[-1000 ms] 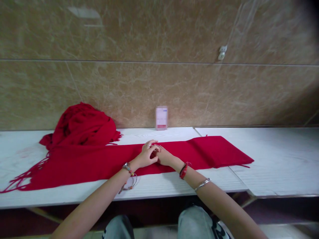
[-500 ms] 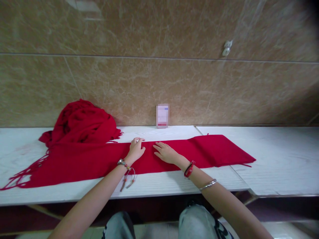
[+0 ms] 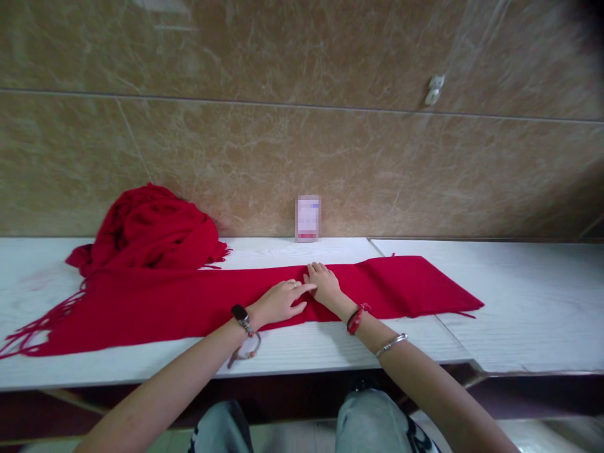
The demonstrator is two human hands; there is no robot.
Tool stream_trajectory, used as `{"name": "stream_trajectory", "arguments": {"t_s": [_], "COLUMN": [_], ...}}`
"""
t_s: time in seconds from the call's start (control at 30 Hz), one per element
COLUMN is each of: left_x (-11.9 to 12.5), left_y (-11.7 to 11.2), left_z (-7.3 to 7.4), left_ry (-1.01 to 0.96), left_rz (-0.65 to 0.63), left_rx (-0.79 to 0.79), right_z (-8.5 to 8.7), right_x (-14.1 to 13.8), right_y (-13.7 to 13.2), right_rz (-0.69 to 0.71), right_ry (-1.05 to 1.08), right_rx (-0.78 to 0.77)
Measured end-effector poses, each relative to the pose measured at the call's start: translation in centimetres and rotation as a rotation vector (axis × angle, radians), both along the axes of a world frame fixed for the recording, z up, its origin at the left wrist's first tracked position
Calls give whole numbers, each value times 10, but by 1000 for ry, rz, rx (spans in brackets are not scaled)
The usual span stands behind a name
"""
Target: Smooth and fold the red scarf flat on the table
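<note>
A long red scarf (image 3: 160, 305) lies flat on the white table, its fringe spread at the left end and a folded, thicker part at the right. Over its middle, my left hand (image 3: 282, 301) is open, index finger and thumb apart, the index tip reaching my right hand. My right hand (image 3: 324, 284) rests on the scarf near its far edge, fingers bent slightly down onto the cloth. Both hands appear to press on the fabric without lifting it. What lies under the right fingertips is hidden.
A heaped red cloth (image 3: 155, 229) with fringe sits at the back left, meeting the scarf. A small blurred card (image 3: 308, 220) leans on the brown marbled wall (image 3: 226, 163). The white table (image 3: 533, 302) has a seam at right; my knees are below its front edge.
My left hand has slid right and turned, its fingers now pointing toward the right hand. My right hand has shifted slightly right, its fingers more bent. The scarf lies much as before.
</note>
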State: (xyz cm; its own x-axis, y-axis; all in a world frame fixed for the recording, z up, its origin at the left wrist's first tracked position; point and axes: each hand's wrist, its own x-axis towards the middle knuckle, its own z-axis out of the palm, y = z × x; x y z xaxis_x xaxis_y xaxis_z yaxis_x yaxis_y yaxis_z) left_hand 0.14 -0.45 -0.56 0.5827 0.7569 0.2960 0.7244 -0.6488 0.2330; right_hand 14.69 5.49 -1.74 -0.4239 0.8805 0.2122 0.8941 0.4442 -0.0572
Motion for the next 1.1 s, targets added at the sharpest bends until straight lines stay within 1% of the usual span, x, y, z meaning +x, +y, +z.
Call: {"name": "stream_trajectory", "arguments": {"t_s": [0.1,0.3,0.37,0.4,0.47,0.53,0.63,0.73,0.83,0.93,1.0,1.1], "left_x": [2,-3,-4,-4,-3,-3,-3,-3,-3,-2,-2,-3], "left_y": [1,3,2,2,3,5,6,4,4,6,6,5], "left_z": [-1,-1,-1,-1,-3,-5,-6,-6,-7,-8,-8,-6], "left_ry": [-10,-75,-87,-102,-125,-107,-61,-56,-84,-70,-35,5], "left_rz": [14,-46,-60,-48,5,41,11,-37,-7,39,23,-51], "left_rx": [-91,-153,-146,-137,-120,-113,-120,-121,-101,-106,-126,-125], "right_z": [0,1,1,1,0,-1,-3,-3,-2,-1,-1,-2], "right_x": [1,-1,-1,-1,0,1,1,0,0,0,0,-1], "right_y": [-1,-5,-5,-4,-4,-3,-3,-3,-3,-5,-6,-6], "right_rz": [-35,-42,-57,-61,-64,-63,-53,-79,-94,-81,-80,-109], "right_ry": [11,21,12,8,5,8,5,2,-1,0,4,25], "right_rx": [6,53,52,49,46,48,57,60,49,62,78,80]}}
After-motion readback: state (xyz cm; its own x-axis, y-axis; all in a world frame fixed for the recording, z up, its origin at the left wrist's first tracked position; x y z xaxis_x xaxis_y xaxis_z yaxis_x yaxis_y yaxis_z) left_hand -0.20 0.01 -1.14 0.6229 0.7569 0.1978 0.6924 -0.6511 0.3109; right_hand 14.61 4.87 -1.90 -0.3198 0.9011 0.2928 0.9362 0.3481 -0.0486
